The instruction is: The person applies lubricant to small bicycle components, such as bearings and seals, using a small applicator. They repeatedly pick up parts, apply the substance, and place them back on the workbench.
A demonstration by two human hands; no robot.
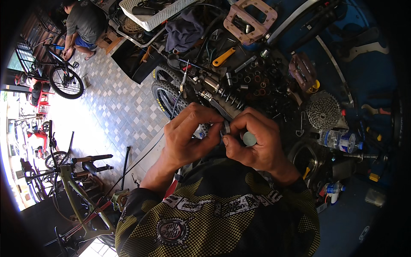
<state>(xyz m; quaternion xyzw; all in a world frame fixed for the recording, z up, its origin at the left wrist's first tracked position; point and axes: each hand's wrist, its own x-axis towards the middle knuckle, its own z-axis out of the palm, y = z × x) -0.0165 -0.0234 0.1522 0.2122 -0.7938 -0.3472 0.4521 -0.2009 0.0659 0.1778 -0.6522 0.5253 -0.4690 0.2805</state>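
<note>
My left hand point(191, 130) and my right hand point(258, 140) meet in front of my chest, thumbs and forefingers pinched together. Between the fingertips is a small grey metal ring point(226, 127), partly hidden by them. A pale green round disc point(249, 138) shows beside the right palm; I cannot tell whether that hand holds it. Just beyond the hands lies a shock absorber with a black coil spring point(231, 99), among dark metal parts.
Loose rings point(257, 81), a yellow-orange crank arm point(224, 56), pedals point(249, 20), a sprocket cassette point(323, 110) and a plastic bottle point(342, 140) crowd the bench. A grey cloth point(184, 31) lies at the back. Left, a bicycle frame point(72, 192) stands; a person point(85, 25) sits beyond.
</note>
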